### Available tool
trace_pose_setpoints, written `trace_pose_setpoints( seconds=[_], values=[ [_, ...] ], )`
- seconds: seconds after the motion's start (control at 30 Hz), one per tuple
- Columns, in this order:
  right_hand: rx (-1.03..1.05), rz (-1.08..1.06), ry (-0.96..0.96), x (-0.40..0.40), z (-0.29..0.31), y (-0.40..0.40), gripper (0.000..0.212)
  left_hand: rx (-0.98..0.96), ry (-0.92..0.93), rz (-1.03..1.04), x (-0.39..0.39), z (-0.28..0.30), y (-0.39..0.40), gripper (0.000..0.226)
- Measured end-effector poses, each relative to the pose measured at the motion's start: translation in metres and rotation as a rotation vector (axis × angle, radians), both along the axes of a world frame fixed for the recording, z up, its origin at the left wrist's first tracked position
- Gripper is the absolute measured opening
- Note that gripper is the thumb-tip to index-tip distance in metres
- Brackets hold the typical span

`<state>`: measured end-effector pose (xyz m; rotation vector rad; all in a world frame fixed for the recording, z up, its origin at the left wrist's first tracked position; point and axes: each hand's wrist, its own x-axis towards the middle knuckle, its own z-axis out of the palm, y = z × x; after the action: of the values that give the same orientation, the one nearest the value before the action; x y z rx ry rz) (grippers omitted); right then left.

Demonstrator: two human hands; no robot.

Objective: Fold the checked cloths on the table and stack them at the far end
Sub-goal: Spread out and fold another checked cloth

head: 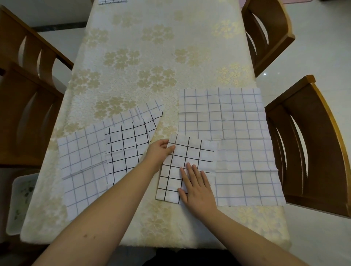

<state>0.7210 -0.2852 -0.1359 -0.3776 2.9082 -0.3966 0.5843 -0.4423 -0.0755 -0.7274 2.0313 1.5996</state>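
A folded white cloth with black checks (190,157) lies near the table's front, overlapping a large spread cloth with pale grey checks (237,133) on the right. My left hand (161,151) pinches the folded cloth's upper left edge. My right hand (195,186) presses flat on its lower part with straight fingers. To the left lie another black-checked cloth (127,148) and, under it, a pale-checked cloth (81,167), both unfolded. At the far end a folded checked cloth (112,1) shows at the frame's top edge.
The table wears a cream cloth with gold flowers (152,57). Wooden chairs stand on the left (28,95) and on the right (311,142), (266,32). A white bin (19,199) sits on the floor at the lower left.
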Motion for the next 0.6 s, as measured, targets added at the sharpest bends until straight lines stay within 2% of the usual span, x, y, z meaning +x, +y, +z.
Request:
trace_pose_setpoints(
  seconds=[0.1, 0.23, 0.3, 0.47, 0.6],
  values=[
    [-0.004, 0.002, 0.005, 0.003, -0.002, 0.004, 0.065, -0.006, -0.013, 0.036, -0.004, -0.002, -0.001, 0.044],
    [-0.015, 0.008, 0.004, 0.005, -0.003, 0.006, 0.065, -0.005, -0.018, 0.135, -0.007, -0.007, -0.005, 0.012],
    [-0.018, 0.0, -0.002, 0.005, -0.003, 0.006, 0.065, -0.041, -0.003, 0.142, -0.008, -0.008, -0.004, 0.006],
    [-0.017, -0.044, 0.001, 0.001, 0.004, 0.008, 0.065, -0.154, 0.031, 0.091, -0.008, -0.004, -0.001, 0.016],
    [-0.021, -0.057, -0.003, -0.005, 0.007, 0.01, 0.065, -0.175, -0.049, 0.019, -0.003, -0.004, -0.005, 0.03]
  ],
)
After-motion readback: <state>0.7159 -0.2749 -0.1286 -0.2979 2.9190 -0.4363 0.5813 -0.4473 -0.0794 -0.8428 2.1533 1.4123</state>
